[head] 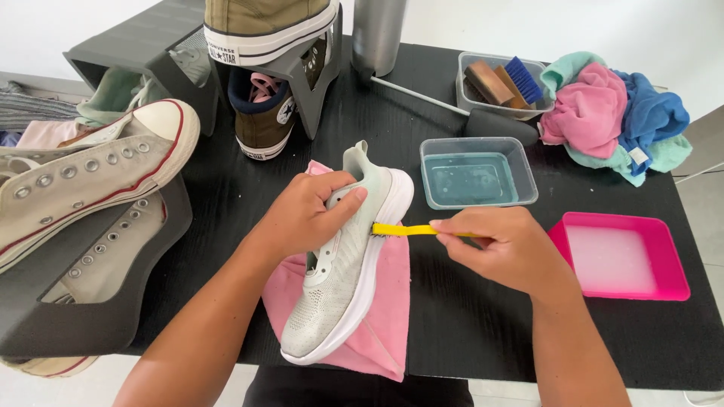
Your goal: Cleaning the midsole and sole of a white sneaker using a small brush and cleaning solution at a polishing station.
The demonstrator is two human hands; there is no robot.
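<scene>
On pink cloth [392, 301]: left hand [305, 215] grips grey sneaker [339, 279]; right hand [501, 245] pinches yellow brush [403, 230]; clear tub [479, 173] holds water.

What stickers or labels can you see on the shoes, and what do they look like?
Heel strip: on the olive shoe on top of the grey rack, a white rubber band with dark print.
Round patch: on the ankle of the dark shoe below it, a white circle with a dark star.
Cloth tag: on the blue rag at the far right, small and white.
No screens or signs.
</scene>
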